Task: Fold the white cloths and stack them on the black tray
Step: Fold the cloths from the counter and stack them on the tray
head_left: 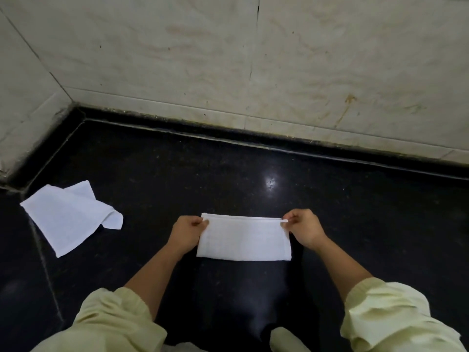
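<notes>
Two hands (189,233) (305,228) on folded white cloth (243,241).

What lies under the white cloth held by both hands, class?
The folded cloth shows a second layer along its far edge, pinched by the left hand and right hand. Around it lies the black surface; the patch directly beneath is covered.

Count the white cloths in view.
2. The folded cloth is pinched at its far corners by the left hand and right hand; the loose cloth lies on the dark counter, far left.
</notes>
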The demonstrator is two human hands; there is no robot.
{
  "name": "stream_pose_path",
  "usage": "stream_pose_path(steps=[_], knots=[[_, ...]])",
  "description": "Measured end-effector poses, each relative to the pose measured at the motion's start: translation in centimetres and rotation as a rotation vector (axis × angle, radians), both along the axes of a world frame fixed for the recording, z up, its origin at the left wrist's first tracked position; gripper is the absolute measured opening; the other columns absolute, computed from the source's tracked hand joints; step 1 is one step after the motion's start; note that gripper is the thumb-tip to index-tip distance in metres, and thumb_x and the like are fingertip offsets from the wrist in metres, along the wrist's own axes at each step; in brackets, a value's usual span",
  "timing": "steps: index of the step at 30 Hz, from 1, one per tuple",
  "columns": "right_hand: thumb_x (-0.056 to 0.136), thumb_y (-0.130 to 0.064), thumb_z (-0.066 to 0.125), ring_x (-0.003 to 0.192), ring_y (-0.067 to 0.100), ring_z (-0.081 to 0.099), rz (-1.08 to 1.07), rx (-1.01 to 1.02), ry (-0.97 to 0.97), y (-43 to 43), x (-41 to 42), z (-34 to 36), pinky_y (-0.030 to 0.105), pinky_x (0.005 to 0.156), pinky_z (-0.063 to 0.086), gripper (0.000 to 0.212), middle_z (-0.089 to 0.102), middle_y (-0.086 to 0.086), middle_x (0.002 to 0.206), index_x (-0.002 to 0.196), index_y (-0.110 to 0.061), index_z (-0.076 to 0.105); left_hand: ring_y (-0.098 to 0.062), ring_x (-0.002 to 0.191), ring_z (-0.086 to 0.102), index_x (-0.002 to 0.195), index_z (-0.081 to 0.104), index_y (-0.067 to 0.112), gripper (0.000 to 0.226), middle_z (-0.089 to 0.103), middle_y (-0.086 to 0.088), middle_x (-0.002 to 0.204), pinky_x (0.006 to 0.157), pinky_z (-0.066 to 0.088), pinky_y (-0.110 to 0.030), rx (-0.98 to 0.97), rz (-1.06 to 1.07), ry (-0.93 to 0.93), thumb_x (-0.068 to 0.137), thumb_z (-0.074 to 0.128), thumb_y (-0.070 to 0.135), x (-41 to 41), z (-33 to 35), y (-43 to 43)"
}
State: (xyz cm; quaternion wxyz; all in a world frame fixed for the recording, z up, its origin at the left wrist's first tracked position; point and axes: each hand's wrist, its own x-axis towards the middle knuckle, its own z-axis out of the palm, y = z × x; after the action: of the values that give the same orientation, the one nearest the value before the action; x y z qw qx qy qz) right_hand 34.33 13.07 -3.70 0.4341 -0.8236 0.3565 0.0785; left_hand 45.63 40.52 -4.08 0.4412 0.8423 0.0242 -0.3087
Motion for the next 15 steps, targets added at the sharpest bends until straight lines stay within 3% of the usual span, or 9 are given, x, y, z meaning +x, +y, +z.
stream_pose_path(steps=[3,8,15], knots=[[0.087,-0.01,0.068,0.08,0.019,0.064,0.011,-0.055,0.011,0.1,0.5,-0.1,0.023,0.07,0.044,0.004,0.068,0.006,0.079,0.084,-0.012,0.067,-0.024,0.085,0.066,0.087,0.071,0.009,0.024,0.07,-0.01,0.086,0.081,0.056,-0.043,0.093,0.015,-0.09,0.094,0.058,0.028,0.5,-0.4,-0.7],[0.088,-0.014,0.066,0.083,0.022,0.063,0.056,-0.141,0.053,0.3,1.2,-0.3,0.029,0.076,0.05,0.005,0.068,0.006,0.08,0.086,-0.011,0.068,-0.012,0.073,0.055,0.095,0.066,0.014,0.021,0.062,-0.001,0.081,0.057,0.039,-0.02,0.255,-0.055,-0.178,0.097,0.052,0.03,0.9,-0.5,-1.5],[0.087,-0.013,0.064,0.087,0.025,0.065,0.064,-0.213,0.111,0.5,1.7,-0.7,0.036,0.08,0.055,0.003,0.069,0.009,0.089,0.085,-0.013,0.066,-0.013,0.078,0.06,0.1,0.061,0.019,0.021,0.063,0.002,0.086,0.067,0.046,-0.028,0.371,-0.08,-0.194,0.094,0.055,0.038,1.3,-1.4,-1.5]])
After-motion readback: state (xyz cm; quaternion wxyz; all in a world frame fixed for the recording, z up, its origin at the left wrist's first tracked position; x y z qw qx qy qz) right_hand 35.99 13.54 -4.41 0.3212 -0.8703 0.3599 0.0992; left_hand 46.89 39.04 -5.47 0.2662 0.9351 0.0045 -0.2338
